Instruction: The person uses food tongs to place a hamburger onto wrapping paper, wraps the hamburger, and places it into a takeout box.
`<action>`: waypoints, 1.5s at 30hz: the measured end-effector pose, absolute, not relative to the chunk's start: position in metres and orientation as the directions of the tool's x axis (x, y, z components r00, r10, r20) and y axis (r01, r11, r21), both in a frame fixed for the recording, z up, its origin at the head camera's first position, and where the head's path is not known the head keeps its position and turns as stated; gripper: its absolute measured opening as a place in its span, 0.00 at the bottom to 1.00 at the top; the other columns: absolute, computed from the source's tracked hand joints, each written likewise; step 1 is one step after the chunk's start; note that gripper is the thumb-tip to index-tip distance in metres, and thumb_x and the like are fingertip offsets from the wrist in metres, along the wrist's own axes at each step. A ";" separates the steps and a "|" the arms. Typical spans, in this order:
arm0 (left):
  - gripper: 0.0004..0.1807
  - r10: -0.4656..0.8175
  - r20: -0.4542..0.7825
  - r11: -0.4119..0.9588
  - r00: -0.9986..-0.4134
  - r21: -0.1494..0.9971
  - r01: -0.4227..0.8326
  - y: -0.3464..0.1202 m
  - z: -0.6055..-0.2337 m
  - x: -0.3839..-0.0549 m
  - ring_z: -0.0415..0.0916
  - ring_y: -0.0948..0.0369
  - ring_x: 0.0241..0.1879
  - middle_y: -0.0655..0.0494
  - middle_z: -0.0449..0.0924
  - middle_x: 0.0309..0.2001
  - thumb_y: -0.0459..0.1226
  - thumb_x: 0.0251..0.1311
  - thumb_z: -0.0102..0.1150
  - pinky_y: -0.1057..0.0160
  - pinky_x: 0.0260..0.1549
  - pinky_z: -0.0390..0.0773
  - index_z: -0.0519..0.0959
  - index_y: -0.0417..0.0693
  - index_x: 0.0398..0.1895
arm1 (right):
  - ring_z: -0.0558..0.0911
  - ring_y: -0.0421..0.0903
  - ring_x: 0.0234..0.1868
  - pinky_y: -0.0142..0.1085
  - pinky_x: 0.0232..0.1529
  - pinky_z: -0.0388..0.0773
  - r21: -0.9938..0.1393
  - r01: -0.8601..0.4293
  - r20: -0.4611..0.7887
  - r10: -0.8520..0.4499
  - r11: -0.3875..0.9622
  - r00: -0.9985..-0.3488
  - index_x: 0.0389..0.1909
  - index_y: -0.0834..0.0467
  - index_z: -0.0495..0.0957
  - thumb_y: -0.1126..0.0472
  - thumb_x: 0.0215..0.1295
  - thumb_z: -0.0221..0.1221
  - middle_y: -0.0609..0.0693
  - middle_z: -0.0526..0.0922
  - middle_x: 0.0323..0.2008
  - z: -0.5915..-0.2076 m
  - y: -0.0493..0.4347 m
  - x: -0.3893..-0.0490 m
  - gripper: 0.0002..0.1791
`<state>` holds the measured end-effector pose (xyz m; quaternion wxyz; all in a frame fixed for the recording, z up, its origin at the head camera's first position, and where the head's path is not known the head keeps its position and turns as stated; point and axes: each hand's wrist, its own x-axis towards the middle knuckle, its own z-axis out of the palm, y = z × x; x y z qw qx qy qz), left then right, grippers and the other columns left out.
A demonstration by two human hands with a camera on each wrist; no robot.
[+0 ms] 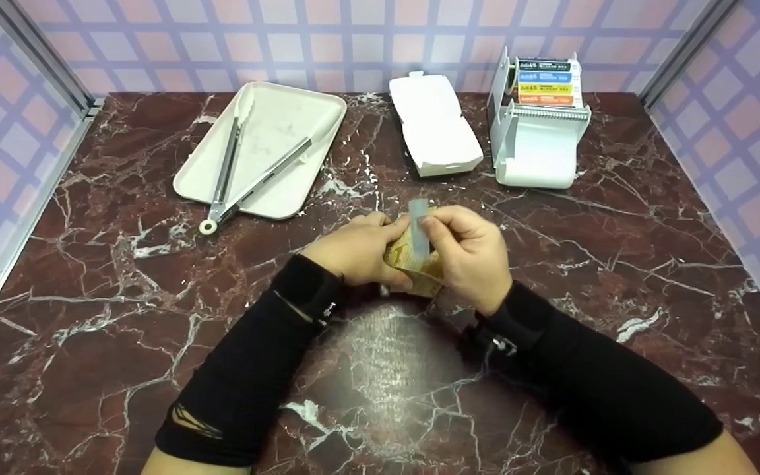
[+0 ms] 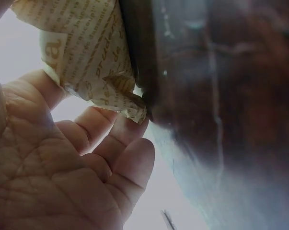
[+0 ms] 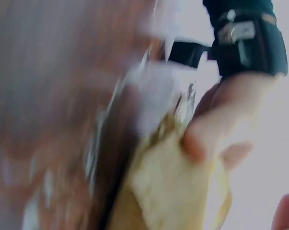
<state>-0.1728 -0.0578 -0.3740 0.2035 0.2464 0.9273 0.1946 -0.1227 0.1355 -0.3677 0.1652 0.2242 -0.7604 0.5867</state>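
In the head view, my left hand (image 1: 360, 247) grips a packet wrapped in brown-printed paper (image 1: 425, 284), its thumb along the near side. My right hand (image 1: 475, 254) pinches a translucent strip of tape (image 1: 419, 210) between thumb and forefinger, and the strip's lower part overlaps the paper. In the left wrist view, the printed paper (image 2: 91, 57) has a folded, crumpled corner close to the fingertips, and the left palm faces the camera. The right wrist view is blurred; the paper packet (image 3: 173, 187) appears there with the left thumb against it. What the paper wraps is hidden.
A cream tray (image 1: 274, 112) at the back left bears metal tongs (image 1: 227, 158) whose handle end overhangs its near edge. Behind the hands is an opened white carton (image 1: 436, 125). A dispenser (image 1: 541, 142) with several coloured labels stands at the back right. Patterned walls enclose the marbled table.
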 end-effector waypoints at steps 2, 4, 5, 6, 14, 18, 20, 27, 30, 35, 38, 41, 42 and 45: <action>0.61 0.542 -0.274 0.802 -0.795 0.453 0.390 -0.058 -0.374 -0.173 0.68 0.52 0.65 0.51 0.69 0.69 0.65 0.49 0.76 0.43 0.64 0.79 0.56 0.65 0.85 | 0.87 0.44 0.39 0.34 0.44 0.86 -0.687 -0.647 0.616 -0.208 0.330 -0.760 0.37 0.65 0.88 0.68 0.69 0.65 0.56 0.91 0.39 -0.370 0.138 -0.130 0.05; 0.60 0.556 -0.264 0.795 -0.788 0.447 0.411 -0.059 -0.374 -0.174 0.69 0.52 0.63 0.52 0.70 0.66 0.65 0.49 0.75 0.44 0.62 0.79 0.57 0.66 0.85 | 0.88 0.48 0.43 0.38 0.50 0.87 -0.503 -0.750 0.699 -0.308 0.429 -0.645 0.39 0.62 0.89 0.65 0.68 0.67 0.56 0.91 0.41 -0.373 0.140 -0.137 0.05; 0.58 0.571 -0.254 0.786 -0.781 0.443 0.431 -0.059 -0.374 -0.174 0.69 0.52 0.61 0.53 0.71 0.65 0.64 0.50 0.75 0.45 0.62 0.79 0.58 0.67 0.84 | 0.89 0.50 0.43 0.40 0.51 0.87 -0.412 -0.788 0.723 -0.362 0.457 -0.588 0.40 0.61 0.90 0.63 0.67 0.68 0.56 0.92 0.41 -0.374 0.141 -0.141 0.06; 0.57 0.582 -0.245 0.779 -0.775 0.441 0.446 -0.060 -0.374 -0.174 0.69 0.53 0.60 0.53 0.71 0.63 0.64 0.50 0.75 0.45 0.61 0.79 0.58 0.69 0.84 | 0.89 0.51 0.43 0.41 0.51 0.87 -0.338 -0.815 0.736 -0.408 0.470 -0.540 0.41 0.60 0.90 0.62 0.68 0.68 0.56 0.91 0.41 -0.375 0.141 -0.144 0.06; 0.60 0.637 -0.201 0.731 -0.744 0.463 0.501 -0.064 -0.374 -0.174 0.67 0.48 0.67 0.50 0.68 0.75 0.68 0.53 0.70 0.42 0.66 0.75 0.48 0.72 0.86 | 0.89 0.53 0.42 0.43 0.50 0.89 -0.146 -0.863 0.701 -0.565 0.483 -0.435 0.42 0.61 0.89 0.59 0.67 0.69 0.57 0.90 0.40 -0.382 0.139 -0.148 0.09; 0.65 0.616 -0.199 0.742 -0.762 0.471 0.477 -0.065 -0.374 -0.174 0.66 0.44 0.70 0.42 0.65 0.76 0.70 0.51 0.70 0.39 0.68 0.74 0.47 0.65 0.87 | 0.88 0.52 0.41 0.44 0.49 0.88 -0.133 -0.861 0.684 -0.583 0.491 -0.438 0.39 0.60 0.89 0.59 0.67 0.69 0.55 0.89 0.38 -0.384 0.138 -0.144 0.08; 0.65 0.606 -0.201 0.749 -0.770 0.469 0.467 -0.065 -0.374 -0.173 0.68 0.45 0.69 0.41 0.66 0.73 0.71 0.50 0.70 0.40 0.68 0.75 0.47 0.64 0.87 | 0.88 0.52 0.41 0.44 0.49 0.88 -0.140 -0.860 0.672 -0.590 0.491 -0.446 0.38 0.60 0.89 0.59 0.68 0.68 0.54 0.89 0.38 -0.385 0.136 -0.143 0.08; 0.64 0.594 -0.214 0.758 -0.776 0.471 0.451 -0.063 -0.375 -0.174 0.64 0.47 0.72 0.45 0.64 0.75 0.74 0.51 0.66 0.42 0.70 0.73 0.48 0.63 0.87 | 0.89 0.53 0.45 0.44 0.53 0.87 -0.208 -0.840 0.613 -0.602 0.501 -0.511 0.39 0.59 0.89 0.58 0.70 0.66 0.54 0.90 0.40 -0.387 0.134 -0.141 0.08; 0.64 0.590 -0.223 0.762 -0.776 0.472 0.444 -0.063 -0.376 -0.174 0.63 0.48 0.72 0.46 0.64 0.77 0.75 0.51 0.64 0.43 0.70 0.72 0.47 0.63 0.87 | 0.89 0.53 0.48 0.45 0.57 0.85 -0.269 -0.816 0.571 -0.598 0.512 -0.563 0.41 0.59 0.90 0.57 0.71 0.66 0.55 0.91 0.42 -0.387 0.134 -0.141 0.10; 0.65 0.590 -0.224 0.767 -0.775 0.456 0.452 -0.063 -0.377 -0.175 0.62 0.47 0.74 0.46 0.62 0.77 0.73 0.51 0.67 0.42 0.72 0.72 0.47 0.63 0.87 | 0.89 0.51 0.50 0.46 0.60 0.83 -0.341 -0.784 0.497 -0.609 0.519 -0.618 0.41 0.58 0.91 0.56 0.71 0.66 0.53 0.92 0.44 -0.385 0.134 -0.141 0.10; 0.66 0.588 -0.227 0.770 -0.776 0.450 0.452 -0.064 -0.376 -0.175 0.61 0.46 0.76 0.45 0.61 0.78 0.72 0.49 0.70 0.42 0.74 0.70 0.47 0.63 0.87 | 0.90 0.51 0.49 0.46 0.61 0.82 -0.336 -0.789 0.474 -0.632 0.514 -0.613 0.40 0.58 0.91 0.57 0.72 0.65 0.53 0.92 0.44 -0.385 0.133 -0.141 0.09; 0.67 0.589 -0.231 0.769 -0.774 0.453 0.450 -0.064 -0.376 -0.175 0.60 0.45 0.76 0.44 0.61 0.79 0.72 0.49 0.71 0.42 0.74 0.70 0.47 0.64 0.87 | 0.90 0.51 0.49 0.47 0.62 0.81 -0.320 -0.798 0.465 -0.649 0.511 -0.602 0.39 0.59 0.91 0.58 0.73 0.65 0.54 0.92 0.44 -0.385 0.132 -0.141 0.09; 0.67 0.590 -0.232 0.769 -0.773 0.455 0.450 -0.064 -0.376 -0.175 0.60 0.44 0.77 0.43 0.60 0.79 0.72 0.49 0.71 0.42 0.74 0.69 0.46 0.64 0.87 | 0.90 0.51 0.49 0.47 0.63 0.81 -0.318 -0.798 0.463 -0.651 0.512 -0.602 0.39 0.59 0.91 0.58 0.73 0.64 0.54 0.93 0.44 -0.385 0.132 -0.141 0.09; 0.67 0.592 -0.232 0.767 -0.772 0.457 0.451 -0.065 -0.377 -0.176 0.59 0.44 0.77 0.43 0.59 0.79 0.72 0.49 0.70 0.40 0.74 0.69 0.46 0.63 0.87 | 0.89 0.52 0.51 0.48 0.65 0.79 -0.323 -0.795 0.458 -0.651 0.513 -0.606 0.39 0.59 0.90 0.58 0.73 0.64 0.55 0.92 0.45 -0.385 0.131 -0.141 0.10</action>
